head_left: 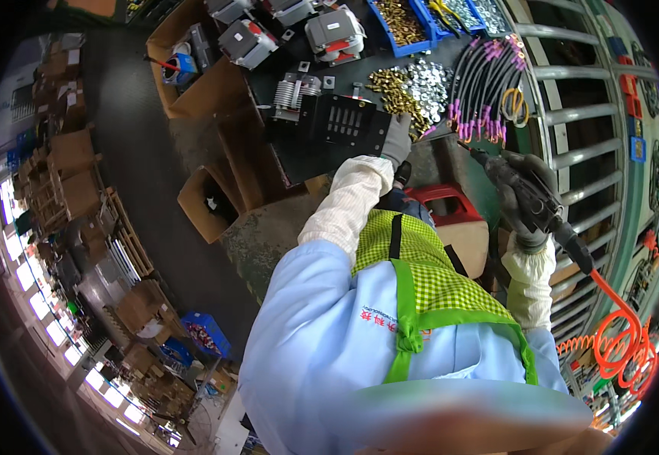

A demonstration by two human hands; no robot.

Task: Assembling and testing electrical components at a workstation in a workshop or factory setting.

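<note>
My right hand [523, 193], in a grey glove, is wrapped round a black air screwdriver [540, 203], its tip toward the bench. An orange coiled hose [616, 292] runs from its tail. My left hand [398, 139], gloved too, is at the bench's near edge with its fingers drawn together, between a black slotted metal plate [320, 125] and a heap of brass screws [413, 106]. What those fingers hold, if anything, is hidden. Beside the brass heap lies a pile of silvery washers or nuts [428, 82]. Left of it stands a finned metal part [297, 92].
Black cables with purple ends [485, 87] lie to the right, near yellow-handled scissors [514, 106]. Blue bins [401, 26] of hardware and several grey boxy units [335, 34] stand at the back. Cardboard boxes [204, 193] flank the bench's left; a metal rail rack [583, 114] borders its right.
</note>
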